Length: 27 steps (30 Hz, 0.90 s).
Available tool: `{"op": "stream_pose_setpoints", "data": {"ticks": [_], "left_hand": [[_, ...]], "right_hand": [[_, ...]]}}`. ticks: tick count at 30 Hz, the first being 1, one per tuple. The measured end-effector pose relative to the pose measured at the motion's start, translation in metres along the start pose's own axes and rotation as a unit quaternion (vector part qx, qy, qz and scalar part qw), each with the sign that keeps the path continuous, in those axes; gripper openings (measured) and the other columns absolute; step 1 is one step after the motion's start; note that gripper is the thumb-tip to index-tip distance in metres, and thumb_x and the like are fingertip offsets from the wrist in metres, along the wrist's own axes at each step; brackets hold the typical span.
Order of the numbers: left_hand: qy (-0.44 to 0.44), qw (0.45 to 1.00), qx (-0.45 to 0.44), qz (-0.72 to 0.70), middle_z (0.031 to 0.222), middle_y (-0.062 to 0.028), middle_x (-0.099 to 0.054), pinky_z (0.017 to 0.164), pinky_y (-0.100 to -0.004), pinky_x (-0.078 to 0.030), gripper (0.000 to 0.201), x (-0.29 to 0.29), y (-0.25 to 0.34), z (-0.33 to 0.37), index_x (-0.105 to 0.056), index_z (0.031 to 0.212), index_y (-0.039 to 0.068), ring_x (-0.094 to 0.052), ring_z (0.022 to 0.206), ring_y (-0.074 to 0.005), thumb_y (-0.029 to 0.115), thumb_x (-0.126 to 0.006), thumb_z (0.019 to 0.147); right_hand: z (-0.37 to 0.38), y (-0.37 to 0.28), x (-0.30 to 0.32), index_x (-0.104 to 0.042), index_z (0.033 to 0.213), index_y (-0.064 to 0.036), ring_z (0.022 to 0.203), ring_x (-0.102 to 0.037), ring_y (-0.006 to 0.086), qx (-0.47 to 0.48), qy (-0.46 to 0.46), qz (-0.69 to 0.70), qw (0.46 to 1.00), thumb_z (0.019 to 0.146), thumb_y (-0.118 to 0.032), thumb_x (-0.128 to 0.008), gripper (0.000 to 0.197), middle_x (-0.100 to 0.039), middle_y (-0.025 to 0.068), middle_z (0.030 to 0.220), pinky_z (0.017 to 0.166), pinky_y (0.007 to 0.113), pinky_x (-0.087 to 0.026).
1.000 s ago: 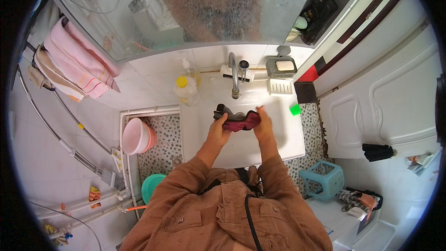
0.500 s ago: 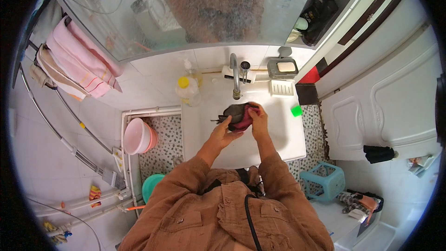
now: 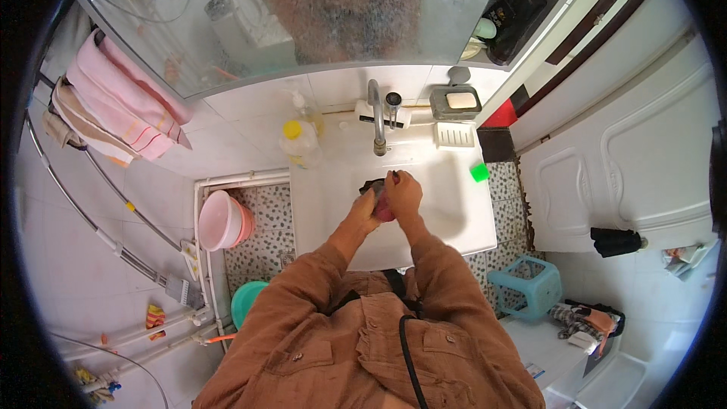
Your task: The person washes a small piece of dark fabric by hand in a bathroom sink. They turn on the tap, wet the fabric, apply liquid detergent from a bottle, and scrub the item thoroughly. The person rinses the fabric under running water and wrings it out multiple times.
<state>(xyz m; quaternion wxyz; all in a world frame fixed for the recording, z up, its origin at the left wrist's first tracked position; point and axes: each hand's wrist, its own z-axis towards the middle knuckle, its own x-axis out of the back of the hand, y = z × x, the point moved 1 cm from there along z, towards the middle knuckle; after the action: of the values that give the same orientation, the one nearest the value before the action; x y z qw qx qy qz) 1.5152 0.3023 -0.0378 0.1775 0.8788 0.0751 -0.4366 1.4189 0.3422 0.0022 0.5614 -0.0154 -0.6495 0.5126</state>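
Observation:
Over the white sink basin (image 3: 447, 220), my two hands are close together around a bunched dark grey and maroon cloth item (image 3: 385, 210). Its exact kind I cannot make out. My left hand (image 3: 364, 210) is wrapped round its left side, where a dark edge sticks out past the fingers. On the other side my right hand (image 3: 404, 195) is closed on the maroon part, with the knuckles up. Most of the item is hidden by my fingers. The curved metal tap (image 3: 375, 117) stands just beyond, and no water shows running from it.
Left of the tap stand a yellow-capped bottle (image 3: 301, 145) and a pump bottle (image 3: 309, 110). A soap box (image 3: 456, 102), a white soap dish (image 3: 455, 136) and a green object (image 3: 478, 173) line the right. Pink basins (image 3: 219, 221) and a blue stool (image 3: 528, 288) flank the sink.
My hands have drawn closer together and closed tighter. The item, spread wider before, is now bunched and mostly covered. The view has tilted slightly, so the scene sits a little higher.

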Motion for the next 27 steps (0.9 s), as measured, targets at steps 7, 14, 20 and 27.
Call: {"op": "stream_pose_setpoints", "data": {"ticks": [7, 14, 20, 27], "left_hand": [[-0.063, 0.998, 0.000, -0.001, 0.107, -0.0056, -0.063, 0.084, -0.0397, -0.054, 0.021, 0.037, 0.011, 0.003, -0.057, 0.111, 0.007, -0.062, 0.098, -0.0216, 0.022, -0.051, 0.098], [-0.014, 1.000, -0.022, 0.001, 0.109, -0.0077, -0.062, 0.083, -0.0394, -0.054, 0.023, 0.028, 0.018, -0.002, -0.055, 0.117, 0.007, -0.063, 0.098, -0.0231, 0.019, -0.050, 0.098], [-0.007, 0.999, -0.039, 0.027, 0.111, -0.0086, -0.061, 0.089, -0.0397, -0.053, 0.026, 0.019, 0.017, -0.009, -0.054, 0.118, 0.004, -0.062, 0.100, -0.0249, 0.019, -0.050, 0.098], [-0.037, 0.984, -0.115, 0.130, 0.114, -0.0110, -0.059, 0.094, -0.0399, -0.050, 0.031, 0.012, 0.023, -0.013, -0.051, 0.119, 0.004, -0.060, 0.105, -0.0249, 0.024, -0.055, 0.096]], "right_hand": [[-0.041, -0.028, -0.003, -0.061, 0.076, -0.0060, 0.072, -0.062, 0.0374, 0.049, -0.017, 0.003, 0.999, 0.084, -0.028, -0.061, 0.023, -0.063, 0.0151, 0.077, 0.064, 0.047, -0.049], [-0.029, -0.030, -0.002, -0.060, 0.074, -0.0051, 0.074, -0.061, 0.0370, 0.024, -0.019, 0.026, 0.999, 0.083, -0.025, -0.061, 0.022, -0.062, 0.0145, 0.081, 0.064, 0.044, -0.049], [-0.016, -0.005, -0.025, -0.062, 0.078, -0.0048, 0.078, -0.062, 0.0385, -0.014, -0.005, 0.029, 0.999, 0.082, -0.026, -0.060, 0.022, -0.064, 0.0151, 0.083, 0.070, 0.044, -0.050], [-0.011, 0.013, 0.000, -0.065, 0.100, -0.0008, 0.069, -0.064, 0.0241, -0.324, -0.223, 0.380, 0.837, 0.088, -0.036, -0.061, 0.037, -0.066, 0.0094, 0.084, 0.058, 0.039, -0.053]]}}
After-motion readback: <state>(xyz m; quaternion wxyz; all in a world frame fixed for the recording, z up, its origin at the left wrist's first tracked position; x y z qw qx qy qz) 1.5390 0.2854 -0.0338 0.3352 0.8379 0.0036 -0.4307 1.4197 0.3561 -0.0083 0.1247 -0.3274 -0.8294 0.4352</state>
